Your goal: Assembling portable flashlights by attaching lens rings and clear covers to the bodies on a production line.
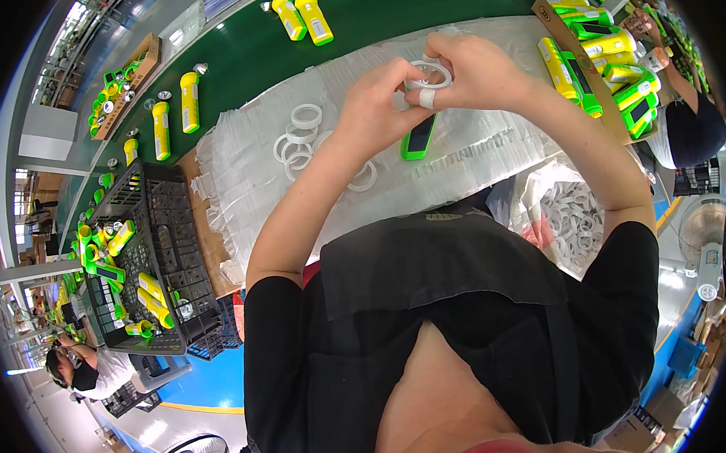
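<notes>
Both hands meet in front of the chest: left hand (374, 101) closed at the near-left side of a white ring (434, 84), right hand (477, 73) pinching its right side, a white band around one digit. Flashlight (418, 138) lies directly below the fingers, ring at its far end; whether the ring is seated or only held against it, cannot tell. Its long axis runs from the ring back toward the body, green end nearest the wearer, leaning slightly left; both hands equally near, left thumb close by the dark panel. Whether the green end touches the pale mat (244, 165), cannot tell. Farther out: loose rings (305, 126) overlapping just left of the left forearm; bag of rings (530, 205) below the right forearm; black crate (171, 250) well left; carton (571, 43) of flashlights beyond the right arm.
</notes>
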Demonstrator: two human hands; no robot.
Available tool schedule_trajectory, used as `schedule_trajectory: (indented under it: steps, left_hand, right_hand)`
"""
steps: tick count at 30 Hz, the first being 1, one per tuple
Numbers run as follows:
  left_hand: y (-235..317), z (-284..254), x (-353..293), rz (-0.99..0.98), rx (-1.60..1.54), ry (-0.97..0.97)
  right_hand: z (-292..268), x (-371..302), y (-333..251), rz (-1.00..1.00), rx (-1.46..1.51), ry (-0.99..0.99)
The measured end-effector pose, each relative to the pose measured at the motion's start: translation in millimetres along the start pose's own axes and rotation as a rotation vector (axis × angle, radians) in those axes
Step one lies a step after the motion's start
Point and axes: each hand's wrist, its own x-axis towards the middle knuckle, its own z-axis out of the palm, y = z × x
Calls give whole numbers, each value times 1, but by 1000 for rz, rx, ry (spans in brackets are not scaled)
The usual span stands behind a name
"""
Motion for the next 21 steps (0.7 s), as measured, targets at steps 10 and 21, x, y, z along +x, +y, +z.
schedule_trajectory:
  steps: [10, 21]
  left_hand:
    - [19, -39, -4, -519, -1164, -759]
    - [-163, -8, 98, 14, 312, -123]
  right_hand:
    - [-24, -28, 4, -380, 610, 160]
    - [92, 136, 109, 103, 203, 740]
